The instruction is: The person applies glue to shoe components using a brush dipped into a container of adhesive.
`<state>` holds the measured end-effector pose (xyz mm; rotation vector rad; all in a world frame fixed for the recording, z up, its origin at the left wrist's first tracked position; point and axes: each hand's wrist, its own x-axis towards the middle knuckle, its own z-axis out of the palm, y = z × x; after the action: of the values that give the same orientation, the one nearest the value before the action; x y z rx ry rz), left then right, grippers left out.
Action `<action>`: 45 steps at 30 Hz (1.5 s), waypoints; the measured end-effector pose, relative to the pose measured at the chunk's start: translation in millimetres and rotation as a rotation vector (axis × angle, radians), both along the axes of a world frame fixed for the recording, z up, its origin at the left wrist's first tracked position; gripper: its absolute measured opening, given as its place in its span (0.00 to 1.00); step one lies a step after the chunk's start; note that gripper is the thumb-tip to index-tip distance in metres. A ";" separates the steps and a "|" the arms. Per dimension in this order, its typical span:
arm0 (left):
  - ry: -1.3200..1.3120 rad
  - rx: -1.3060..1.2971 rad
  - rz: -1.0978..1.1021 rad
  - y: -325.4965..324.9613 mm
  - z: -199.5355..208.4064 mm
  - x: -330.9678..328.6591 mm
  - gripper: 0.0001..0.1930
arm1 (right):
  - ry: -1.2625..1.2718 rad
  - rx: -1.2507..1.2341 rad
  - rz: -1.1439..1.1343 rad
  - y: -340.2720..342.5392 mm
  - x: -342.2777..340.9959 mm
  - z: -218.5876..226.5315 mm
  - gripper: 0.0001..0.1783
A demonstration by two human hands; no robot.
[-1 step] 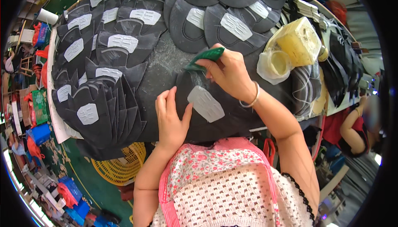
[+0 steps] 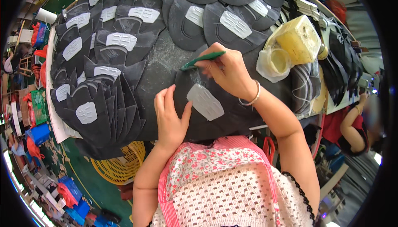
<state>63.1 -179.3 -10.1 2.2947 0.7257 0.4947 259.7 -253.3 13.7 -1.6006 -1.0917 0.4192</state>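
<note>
A black shoe upper piece (image 2: 182,87) with a pale grey patch (image 2: 205,102) lies on the dark work surface in front of me. My left hand (image 2: 170,117) rests on its left side, fingers spread and thumb by the patch. Above the patch, my right hand (image 2: 227,70) grips a green scraper (image 2: 203,60), seen nearly edge-on. The scraper's tip is at the far edge of the piece, where a whitish smear shows. Whether the tip touches the piece I cannot tell.
Stacks of similar patched pieces (image 2: 120,41) cover the left and far sides. At right stand a cut-open yellowish plastic jug (image 2: 299,40) and a small cup (image 2: 278,62) in plastic. A yellow basket (image 2: 118,165) sits below the table's left edge. Another person's arm (image 2: 350,129) shows far right.
The green scraper has tilted from showing its broad face to nearly edge-on, with my right hand turning slightly. My left hand stays about where it was on the shoe upper piece.
</note>
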 end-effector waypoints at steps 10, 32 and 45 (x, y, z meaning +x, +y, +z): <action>-0.056 -0.032 0.017 -3.4 -10.1 3.2 0.25 | 0.010 -0.239 0.616 -109.2 2.0 26.8 0.10; -0.783 -0.416 -0.080 79.1 21.8 179.2 0.20 | 0.189 0.216 -0.554 -168.7 47.8 23.3 0.03; -0.320 0.088 -0.093 52.5 29.8 155.5 0.27 | -0.286 -0.277 -0.957 -165.1 69.1 8.3 0.08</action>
<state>218.6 -126.8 19.7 2.2435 0.4462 0.8400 328.8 -418.4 22.0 -2.2575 -0.3602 -0.3242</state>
